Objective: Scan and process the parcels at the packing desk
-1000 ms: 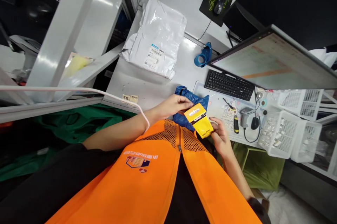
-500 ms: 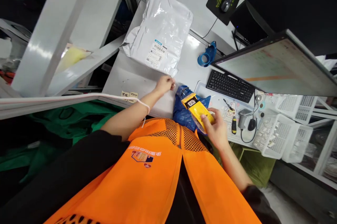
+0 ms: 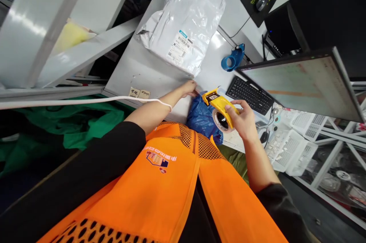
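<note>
A yellow tape dispenser [image 3: 224, 106] with a roll of clear tape [image 3: 221, 120] is in my right hand [image 3: 243, 117], fingers wrapped round its body. It is tilted above the right part of a crumpled blue plastic bag [image 3: 200, 115], which lies at the desk's front edge against my orange vest. My left hand [image 3: 188, 88] is at the bag's far left corner, its fingers bent down and closed at the bag's edge. The fingertips are partly hidden.
A large white parcel [image 3: 185, 18] with a label lies beyond my left hand. To the right are a blue tape dispenser [image 3: 233, 58], a black keyboard [image 3: 248, 94], a monitor [image 3: 309, 83] and white baskets [image 3: 286, 149]. A white cable [image 3: 114, 99] crosses at left.
My right hand has raised the tape dispenser and turned it, so the tape roll's side now shows. My left hand has moved right, from beside the blue bag to its corner. The view has shifted.
</note>
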{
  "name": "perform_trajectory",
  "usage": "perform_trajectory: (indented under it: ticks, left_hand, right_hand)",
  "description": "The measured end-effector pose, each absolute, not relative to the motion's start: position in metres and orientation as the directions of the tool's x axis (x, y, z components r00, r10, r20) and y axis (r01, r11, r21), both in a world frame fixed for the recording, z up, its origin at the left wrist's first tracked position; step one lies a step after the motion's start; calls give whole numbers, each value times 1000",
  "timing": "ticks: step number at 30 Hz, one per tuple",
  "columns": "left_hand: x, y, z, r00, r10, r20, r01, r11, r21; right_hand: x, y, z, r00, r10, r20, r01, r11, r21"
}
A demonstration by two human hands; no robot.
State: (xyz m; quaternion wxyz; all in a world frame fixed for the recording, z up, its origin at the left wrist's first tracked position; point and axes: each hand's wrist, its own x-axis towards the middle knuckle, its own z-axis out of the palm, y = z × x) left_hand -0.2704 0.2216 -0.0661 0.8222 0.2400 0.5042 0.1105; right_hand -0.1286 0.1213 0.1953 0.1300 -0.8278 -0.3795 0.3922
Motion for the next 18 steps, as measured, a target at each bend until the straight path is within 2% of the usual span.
perform_trajectory:
  ticks: [3,9,12,18]
  left_hand:
    - [-271,213,-64,550,393,-737,-1,883,470]
    - [-261,200,-60,648,321,-690,-1,907,421]
    - [-251,192,-61,637,317,-703,20,905,426]
    - [-226,178,-69,517,386,-764,104,857,504]
  right_hand:
    - [-120,106,197,452,705,-546,503,-707,-497]
    - [-106,78,192,513,641,-570,401,-767,-501]
    - [-103,71,186,522,637,-568,371,-769,-521]
    - [-107,72,180,492,664,-564,426,-748,-509]
